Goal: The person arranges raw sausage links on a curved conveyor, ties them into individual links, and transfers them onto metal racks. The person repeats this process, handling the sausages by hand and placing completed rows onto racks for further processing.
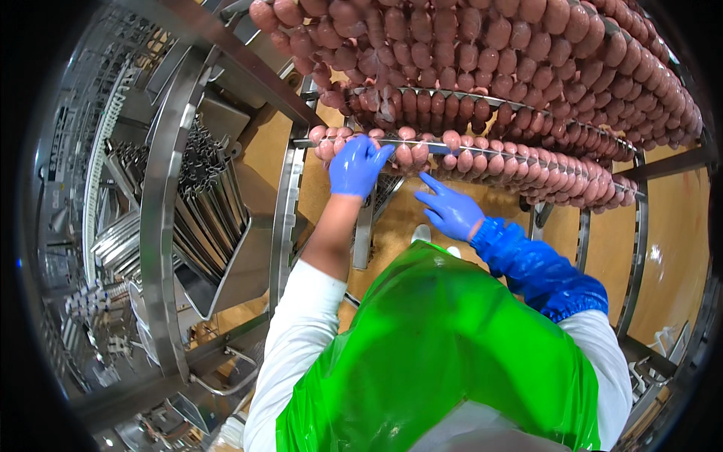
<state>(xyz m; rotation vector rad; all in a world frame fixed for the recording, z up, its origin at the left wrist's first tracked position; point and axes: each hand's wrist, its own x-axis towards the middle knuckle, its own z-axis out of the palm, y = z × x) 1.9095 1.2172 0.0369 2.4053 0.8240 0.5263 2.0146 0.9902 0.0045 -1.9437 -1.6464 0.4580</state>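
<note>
Steel rack (286, 203), left hand (356, 166) fingers gripping sausage rod (482, 151), right hand (452, 211) fingers open below.

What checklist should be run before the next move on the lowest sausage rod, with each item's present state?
1. Left hand gripping the sausages on the metal rod: ok.
2. Right hand on the rod: not ok, it hangs just below, index finger out.
3. Sausage links draped over the rod: ok.
4. Rod's far end seated on the rack frame: cannot tell.
5. Both hands gloved: ok.
</note>
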